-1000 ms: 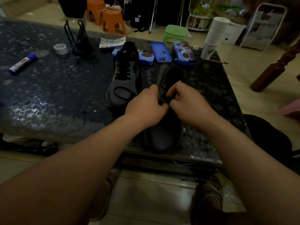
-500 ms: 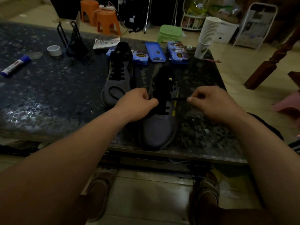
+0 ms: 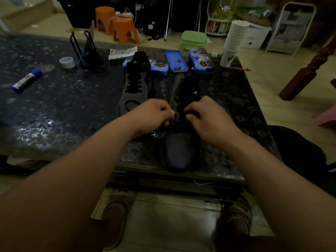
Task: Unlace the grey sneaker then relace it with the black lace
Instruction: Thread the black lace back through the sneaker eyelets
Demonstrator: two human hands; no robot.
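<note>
Right hand (image 3: 206, 116) returns from its sideways pull to the eyelets, close beside left hand (image 3: 154, 115); both hands pinch the black lace (image 3: 179, 124). Grey sneaker (image 3: 180, 153) sits toe-first at counter (image 3: 72, 106) edge. Upper eyelets look bare: lacing judged partway.

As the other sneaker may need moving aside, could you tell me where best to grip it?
Grip the laced grey sneaker across its narrow midfoot, from above and the left: it lies sole-down, toe toward the person, and the left hand and sneaker being relaced crowd its right.
</note>
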